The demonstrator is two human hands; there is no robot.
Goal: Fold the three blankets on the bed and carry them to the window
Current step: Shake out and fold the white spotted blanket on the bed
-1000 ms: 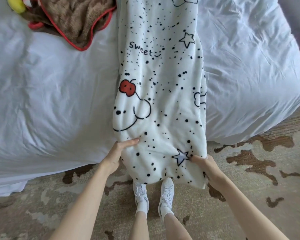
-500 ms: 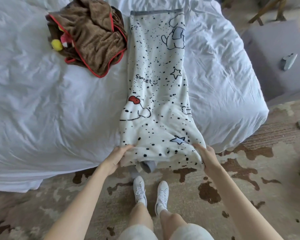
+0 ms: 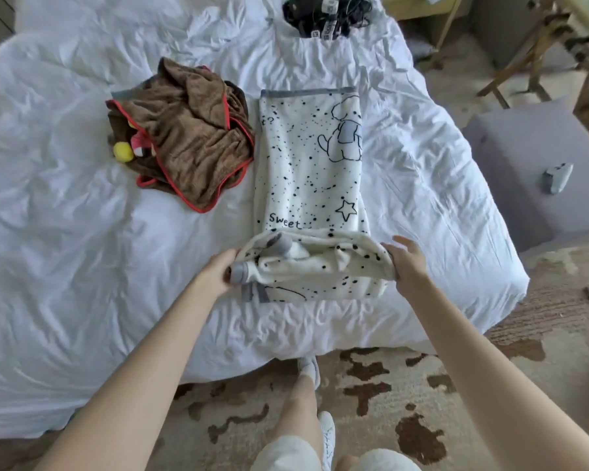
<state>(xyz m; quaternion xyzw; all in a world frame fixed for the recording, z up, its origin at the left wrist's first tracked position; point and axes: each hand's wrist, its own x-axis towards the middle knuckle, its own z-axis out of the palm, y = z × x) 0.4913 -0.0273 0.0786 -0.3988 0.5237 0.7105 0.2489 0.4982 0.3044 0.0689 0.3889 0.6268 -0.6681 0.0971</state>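
- The white speckled blanket (image 3: 306, 185) lay as a long narrow strip on the white bed (image 3: 65, 232), running from the near edge toward the far side, with a grey hem at its far end.
- Its near end was lifted and doubled back over the strip, forming a loose bunched fold just below the word "Sweet".
- The left hand (image 3: 218, 273) gripped the left corner of that raised end, fingers closed around the grey-trimmed edge.
- The right hand (image 3: 407, 263) was at the right corner of the fold, palm against the cloth and fingers (image 3: 405, 244) partly spread; whether it actually pinched the fabric could not be told.
- Both bare arms reached from the near side over the bed's edge.
- The brown blanket (image 3: 191, 137) with red trim sat in a crumpled heap just left of the strip's far half, touching or nearly touching it.
- A yellow ball (image 3: 123, 151) showed at the heap's left edge.
- A dark bundle (image 3: 323, 15) lay at the far end of the bed, well apart from both blankets.
- To the right of the bed stood a grey ottoman (image 3: 524, 158) with a small grey object (image 3: 556, 178) on top.
- The person's legs and white shoes (image 3: 327, 436) stood on a patterned beige and brown rug (image 3: 405, 402) at the near edge.
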